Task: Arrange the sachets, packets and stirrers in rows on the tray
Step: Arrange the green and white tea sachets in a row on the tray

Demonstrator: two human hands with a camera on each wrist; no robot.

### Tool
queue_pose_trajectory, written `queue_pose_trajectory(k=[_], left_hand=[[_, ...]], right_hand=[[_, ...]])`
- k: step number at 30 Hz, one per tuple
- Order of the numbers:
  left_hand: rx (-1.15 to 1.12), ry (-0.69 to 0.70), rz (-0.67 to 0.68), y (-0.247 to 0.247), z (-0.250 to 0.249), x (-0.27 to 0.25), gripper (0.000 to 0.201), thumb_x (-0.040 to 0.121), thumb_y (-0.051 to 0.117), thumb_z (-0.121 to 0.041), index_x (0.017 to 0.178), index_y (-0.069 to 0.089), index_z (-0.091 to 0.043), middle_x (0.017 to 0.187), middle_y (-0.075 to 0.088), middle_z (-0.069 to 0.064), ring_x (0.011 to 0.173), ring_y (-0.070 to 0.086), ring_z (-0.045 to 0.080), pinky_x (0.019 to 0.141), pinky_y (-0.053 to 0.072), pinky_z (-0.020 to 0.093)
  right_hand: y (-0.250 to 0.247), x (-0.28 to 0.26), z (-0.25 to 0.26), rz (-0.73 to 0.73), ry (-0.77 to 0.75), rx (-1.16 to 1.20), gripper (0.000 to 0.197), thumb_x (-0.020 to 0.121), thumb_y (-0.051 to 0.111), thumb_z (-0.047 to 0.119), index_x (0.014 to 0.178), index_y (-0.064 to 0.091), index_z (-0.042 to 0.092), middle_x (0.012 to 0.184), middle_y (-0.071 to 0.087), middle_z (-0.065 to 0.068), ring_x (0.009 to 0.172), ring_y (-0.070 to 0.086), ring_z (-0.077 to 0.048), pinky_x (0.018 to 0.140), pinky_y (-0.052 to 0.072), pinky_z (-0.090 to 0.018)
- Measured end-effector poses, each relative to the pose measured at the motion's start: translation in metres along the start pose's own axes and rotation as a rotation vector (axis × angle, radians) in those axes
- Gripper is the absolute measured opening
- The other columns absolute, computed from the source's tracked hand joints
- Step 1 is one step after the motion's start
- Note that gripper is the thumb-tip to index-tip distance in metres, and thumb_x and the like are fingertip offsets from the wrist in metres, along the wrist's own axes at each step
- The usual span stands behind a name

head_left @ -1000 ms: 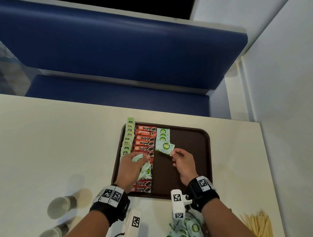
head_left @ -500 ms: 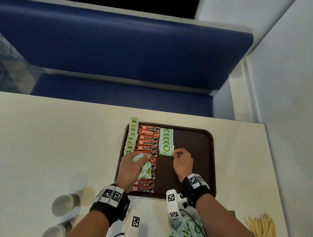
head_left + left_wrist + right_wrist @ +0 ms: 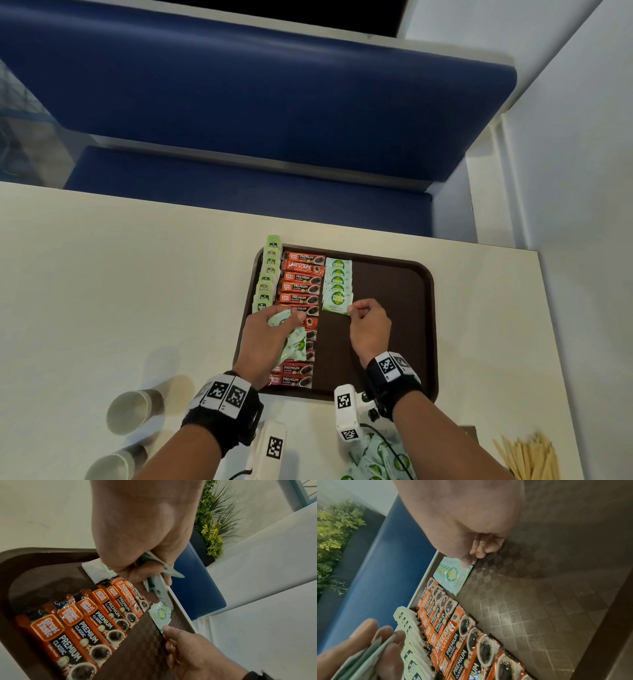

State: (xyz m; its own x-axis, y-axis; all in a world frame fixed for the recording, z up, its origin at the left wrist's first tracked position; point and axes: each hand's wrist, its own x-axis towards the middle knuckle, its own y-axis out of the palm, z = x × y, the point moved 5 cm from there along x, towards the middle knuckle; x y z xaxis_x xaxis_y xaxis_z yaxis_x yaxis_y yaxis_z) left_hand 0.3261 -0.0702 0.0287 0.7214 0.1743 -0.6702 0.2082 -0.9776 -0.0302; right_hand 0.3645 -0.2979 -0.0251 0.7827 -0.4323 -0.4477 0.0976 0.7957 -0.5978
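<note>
A brown tray (image 3: 404,308) holds a row of pale green tea sachets (image 3: 269,274), a row of orange coffee sticks (image 3: 301,284) and a short row of white-green sugar packets (image 3: 338,274). My right hand (image 3: 368,329) pinches the near right corner of the front sugar packet (image 3: 337,301), which lies flat on the tray (image 3: 539,601) at the row's end (image 3: 452,576). My left hand (image 3: 267,335) hovers over the coffee sticks (image 3: 96,619) and grips a bundle of sugar packets (image 3: 291,342) between thumb and fingers (image 3: 159,582).
Two paper cups (image 3: 132,407) stand on the table at the near left. Loose sugar packets (image 3: 376,459) lie near the front edge, and wooden stirrers (image 3: 527,459) at the near right. The tray's right half is bare. A blue bench (image 3: 239,102) lies beyond the table.
My right hand has brought the sugar packet down from a tilt and laid it flat at the near end of the packet row. The left hand has kept its bundle in place.
</note>
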Motion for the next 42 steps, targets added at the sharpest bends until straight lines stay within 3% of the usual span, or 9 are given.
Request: queue_pose_trajectory(k=[6, 14, 22, 25, 28, 32, 35, 38, 42], left_hand=[[0.036, 0.017, 0.005, 0.001, -0.002, 0.000, 0.020, 0.092, 0.085, -0.028, 0.110, 0.081, -0.021, 0.101, 0.084, -0.001, 0.098, 0.082, 0.019, 0.096, 0.064, 0.051], [0.022, 0.027, 0.014, 0.002, -0.007, 0.000, 0.017, 0.093, 0.083, -0.027, 0.108, 0.080, -0.019, 0.098, 0.084, 0.000, 0.094, 0.082, 0.021, 0.093, 0.065, 0.052], [-0.033, 0.050, 0.016, 0.006, -0.011, 0.003, 0.037, 0.094, 0.081, -0.039, 0.121, 0.075, -0.014, 0.101, 0.084, 0.003, 0.094, 0.082, 0.022, 0.093, 0.065, 0.050], [-0.025, 0.109, 0.027, 0.013, -0.018, 0.001, 0.029, 0.097, 0.078, -0.037, 0.115, 0.078, -0.014, 0.099, 0.084, 0.000, 0.094, 0.082, 0.020, 0.086, 0.065, 0.039], [0.023, 0.174, 0.069, 0.025, -0.028, -0.004, 0.024, 0.101, 0.072, -0.039, 0.106, 0.081, -0.018, 0.097, 0.084, -0.006, 0.094, 0.079, 0.009, 0.074, 0.059, 0.017], [0.099, 0.149, 0.126, 0.037, -0.033, -0.004, 0.044, 0.106, 0.057, -0.054, 0.087, 0.079, -0.021, 0.083, 0.080, -0.010, 0.084, 0.076, 0.005, 0.074, 0.055, 0.019], [0.119, 0.170, 0.181, 0.039, -0.033, -0.004, 0.030, 0.103, 0.067, -0.045, 0.104, 0.083, -0.020, 0.099, 0.084, -0.008, 0.097, 0.078, 0.005, 0.082, 0.058, 0.021], [0.167, 0.172, 0.231, 0.040, -0.028, -0.001, 0.025, 0.098, 0.077, -0.039, 0.111, 0.082, -0.018, 0.105, 0.084, -0.003, 0.102, 0.079, 0.014, 0.093, 0.062, 0.036], [0.153, 0.142, 0.207, 0.040, -0.024, -0.001, 0.024, 0.094, 0.083, -0.033, 0.110, 0.081, -0.016, 0.101, 0.084, 0.003, 0.094, 0.081, 0.020, 0.086, 0.064, 0.039]], right_hand=[[-0.001, 0.000, 0.002, -0.004, -0.012, -0.012, 0.012, 0.098, 0.071, 0.014, 0.090, 0.068, 0.023, 0.084, 0.069, 0.010, 0.079, 0.064, -0.004, 0.071, 0.050, -0.025], [0.002, 0.001, 0.000, -0.015, -0.018, -0.003, 0.009, 0.097, 0.072, 0.015, 0.092, 0.069, 0.021, 0.083, 0.069, 0.009, 0.078, 0.066, -0.005, 0.073, 0.054, -0.027], [-0.011, -0.017, 0.014, -0.093, -0.061, 0.184, 0.016, 0.095, 0.076, 0.033, 0.100, 0.066, 0.021, 0.096, 0.068, 0.001, 0.087, 0.068, -0.013, 0.071, 0.050, -0.022], [-0.011, -0.042, 0.036, 0.205, -0.126, 0.357, 0.023, 0.092, 0.078, 0.045, 0.101, 0.068, 0.025, 0.100, 0.072, 0.003, 0.092, 0.068, -0.009, 0.080, 0.055, -0.027], [-0.009, -0.066, 0.059, 0.520, -0.186, 0.401, 0.029, 0.087, 0.084, 0.045, 0.104, 0.072, 0.025, 0.097, 0.072, 0.006, 0.087, 0.065, -0.007, 0.075, 0.053, -0.025], [-0.016, -0.061, 0.066, 0.505, -0.226, 0.303, 0.022, 0.083, 0.088, 0.037, 0.097, 0.076, 0.025, 0.083, 0.063, 0.006, 0.075, 0.056, -0.005, 0.071, 0.051, -0.024], [-0.020, -0.054, 0.063, 0.499, -0.202, 0.275, 0.010, 0.089, 0.084, 0.030, 0.094, 0.078, 0.023, 0.083, 0.069, 0.003, 0.076, 0.061, -0.006, 0.068, 0.053, -0.026], [-0.023, -0.052, 0.060, 0.515, -0.178, 0.259, 0.002, 0.095, 0.078, 0.022, 0.096, 0.078, 0.020, 0.092, 0.074, -0.007, 0.077, 0.065, -0.010, 0.065, 0.055, -0.025], [-0.024, -0.045, 0.051, 0.493, -0.053, 0.342, 0.009, 0.099, 0.073, 0.022, 0.106, 0.078, 0.019, 0.105, 0.077, -0.008, 0.078, 0.070, -0.015, 0.078, 0.061, -0.036]])
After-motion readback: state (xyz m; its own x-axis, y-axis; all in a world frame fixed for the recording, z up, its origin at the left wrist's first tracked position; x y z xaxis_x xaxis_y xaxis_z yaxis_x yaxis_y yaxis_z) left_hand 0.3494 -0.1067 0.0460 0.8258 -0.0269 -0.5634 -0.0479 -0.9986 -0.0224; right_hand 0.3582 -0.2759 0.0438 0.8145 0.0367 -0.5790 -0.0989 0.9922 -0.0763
